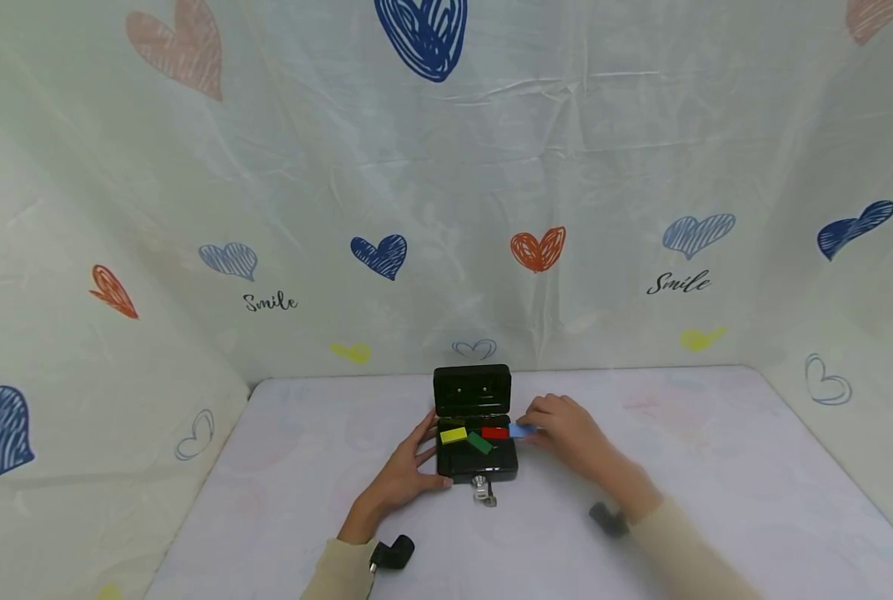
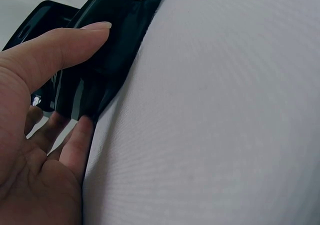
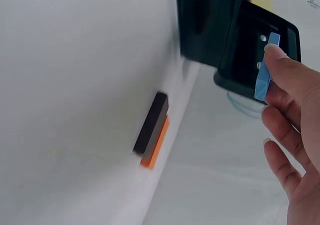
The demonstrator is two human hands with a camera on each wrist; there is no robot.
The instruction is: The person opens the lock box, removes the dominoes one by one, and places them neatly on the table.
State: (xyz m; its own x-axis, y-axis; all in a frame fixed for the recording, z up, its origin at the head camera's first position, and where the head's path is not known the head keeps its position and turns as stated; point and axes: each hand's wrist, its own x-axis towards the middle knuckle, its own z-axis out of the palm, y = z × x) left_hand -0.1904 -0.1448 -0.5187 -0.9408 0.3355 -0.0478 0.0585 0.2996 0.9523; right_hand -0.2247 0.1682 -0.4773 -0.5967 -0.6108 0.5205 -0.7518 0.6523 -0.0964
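Observation:
A small black cash box (image 1: 461,468) stands on the table with its lid raised at the back. Yellow (image 1: 454,435), green (image 1: 479,442) and red (image 1: 495,433) blocks show at its opening. My left hand (image 1: 404,475) grips the box's left side, thumb at the front corner and fingers along the side. In the left wrist view the thumb (image 2: 75,45) lies across the dark box front. At the box's right edge my right hand (image 1: 566,429) pinches a blue block (image 3: 267,67) between thumb and fingertips. A metal lock (image 1: 479,487) with keys hangs at the front.
In the right wrist view a black block (image 3: 151,122) and an orange block (image 3: 156,145) lie side by side on the table, to the right of the box. A white table (image 1: 303,417) meets a heart-printed sheet (image 1: 446,192) behind and at both sides.

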